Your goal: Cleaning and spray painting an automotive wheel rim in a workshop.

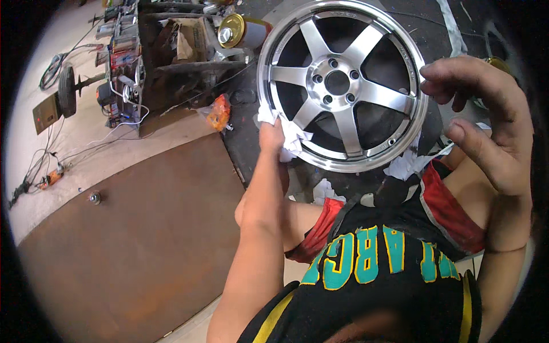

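Observation:
A silver six-spoke alloy wheel (372, 92) lies face up on the dark floor in front of me. My left hand (271, 135) grips a crumpled white sheet of paper or cloth (294, 132) against the wheel's lower-left rim. My right hand (474, 114) is open at the wheel's right edge, its fingers curved and apart from the thumb with nothing between them; I cannot tell whether the fingertips touch the rim. More white scraps (403, 166) lie below the wheel.
A cluttered rack (117, 71) with cables stands at upper left, beside a tin (245, 33) and an orange plastic bag (218, 111). A brown board (128, 234) with a small metal object (95, 197) on it covers the lower left. Another can (495, 63) is partly hidden behind my right hand.

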{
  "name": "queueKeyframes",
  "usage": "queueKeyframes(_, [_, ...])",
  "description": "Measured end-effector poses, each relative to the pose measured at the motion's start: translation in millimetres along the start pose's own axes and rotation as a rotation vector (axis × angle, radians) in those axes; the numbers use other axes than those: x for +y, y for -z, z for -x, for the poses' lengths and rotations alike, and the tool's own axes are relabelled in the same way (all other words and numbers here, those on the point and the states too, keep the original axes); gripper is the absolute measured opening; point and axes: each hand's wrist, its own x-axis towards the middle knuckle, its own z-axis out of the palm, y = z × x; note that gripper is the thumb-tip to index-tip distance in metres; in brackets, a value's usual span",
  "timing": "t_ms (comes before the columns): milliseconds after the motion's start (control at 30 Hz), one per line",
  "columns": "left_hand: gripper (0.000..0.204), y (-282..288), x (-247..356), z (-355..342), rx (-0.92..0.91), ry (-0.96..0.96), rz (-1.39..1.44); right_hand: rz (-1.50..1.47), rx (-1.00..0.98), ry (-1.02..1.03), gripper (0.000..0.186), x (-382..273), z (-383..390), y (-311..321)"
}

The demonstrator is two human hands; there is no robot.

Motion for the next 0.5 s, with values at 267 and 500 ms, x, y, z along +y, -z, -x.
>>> queueKeyframes(267, [0.057, 38.4, 39.2, -103.5, -0.107, -0.139, -0.369, -0.152, 0.043, -0.117, 0.046, -5.8, -11.4, -19.7])
queueKeyframes(500, [0.059, 25.5, 55.2, -145.8, 0.022, -0.294, -0.085, 0.005, -0.047, 0.066, 0.038, 6.4, -19.3, -35.2])
